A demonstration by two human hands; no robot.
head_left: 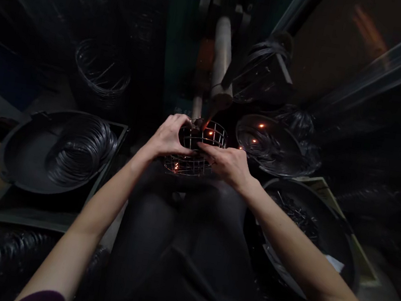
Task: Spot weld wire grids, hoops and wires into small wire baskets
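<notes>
A round wire basket (pixel 186 169) sits above my lap, under the electrode arm of a spot welder (pixel 222 58). Orange sparks glow at the weld point and inside the wires. My left hand (pixel 170 136) curls around the basket's left side, its thumb along the near edge. From the right, my right hand (pixel 227 162) reaches over the near wires, fingers pointing toward the electrode tip. What its fingertips pinch is too dark and small to make out.
On the left, a dark basin (pixel 26 154) holds a stack of wire rings (pixel 80 150). Beyond it stands a wire bundle (pixel 102 68). A round tray (pixel 273 141) with wire pieces lies right of the welder, sparks over it. Nearer is a basin (pixel 341 242) of short metal pieces.
</notes>
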